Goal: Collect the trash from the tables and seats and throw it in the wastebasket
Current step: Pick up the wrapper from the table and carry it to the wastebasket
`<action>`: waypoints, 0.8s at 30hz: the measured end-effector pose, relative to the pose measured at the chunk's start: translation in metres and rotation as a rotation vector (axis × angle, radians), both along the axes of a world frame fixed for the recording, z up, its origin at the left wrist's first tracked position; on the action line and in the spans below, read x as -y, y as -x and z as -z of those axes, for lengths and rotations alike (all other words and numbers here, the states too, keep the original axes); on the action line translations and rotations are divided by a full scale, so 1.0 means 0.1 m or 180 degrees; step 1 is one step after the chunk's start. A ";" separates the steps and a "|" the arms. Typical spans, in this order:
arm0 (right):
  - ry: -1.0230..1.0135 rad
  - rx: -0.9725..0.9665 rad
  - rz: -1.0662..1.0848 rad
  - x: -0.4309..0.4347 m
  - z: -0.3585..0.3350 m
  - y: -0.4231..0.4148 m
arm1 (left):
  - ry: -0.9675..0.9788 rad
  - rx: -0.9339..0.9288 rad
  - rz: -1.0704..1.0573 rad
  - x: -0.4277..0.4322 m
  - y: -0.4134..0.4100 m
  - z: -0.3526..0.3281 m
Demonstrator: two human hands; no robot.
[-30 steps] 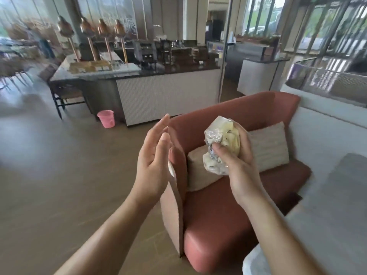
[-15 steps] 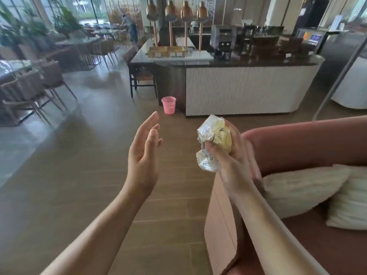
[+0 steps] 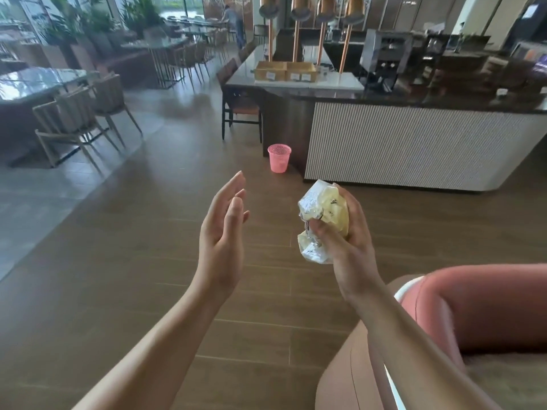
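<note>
The right hand (image 3: 346, 241) grips a crumpled yellow wrapper (image 3: 322, 220) — fingers curled round it — above the wooden floor (image 3: 118, 261). The left hand (image 3: 222, 232) hangs beside it, fingers straight, holding nothing. A pink wastebasket (image 3: 279, 158) stands by the counter's (image 3: 414, 149) corner.

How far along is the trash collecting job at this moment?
Done: one crumpled yellowish plastic wrapper is picked up; the right hand grips it. In hand: it is held above the wooden floor, apart from the pink mesh wastebasket that stands beside the white ribbed counter; the left hand is open and holds nothing. Left: drop the wrapper into the wastebasket. Other trash is not visible.
</note>
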State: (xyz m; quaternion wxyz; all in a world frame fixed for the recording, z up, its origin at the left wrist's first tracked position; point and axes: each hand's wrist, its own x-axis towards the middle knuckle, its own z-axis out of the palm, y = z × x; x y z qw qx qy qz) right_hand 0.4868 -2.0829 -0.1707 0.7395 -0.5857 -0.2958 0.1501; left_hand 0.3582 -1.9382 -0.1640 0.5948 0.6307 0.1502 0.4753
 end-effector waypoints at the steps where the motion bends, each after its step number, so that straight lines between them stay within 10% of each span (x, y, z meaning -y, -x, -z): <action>1: 0.0012 -0.0027 -0.0005 -0.14 0.03 -0.12 | 0.0018 -0.0006 0.0004 -0.13 -0.12 0.03; 24: -0.0144 -0.0224 0.0592 -3.96 0.30 -2.94 | -0.0016 -0.0180 0.0382 -3.93 -3.11 0.27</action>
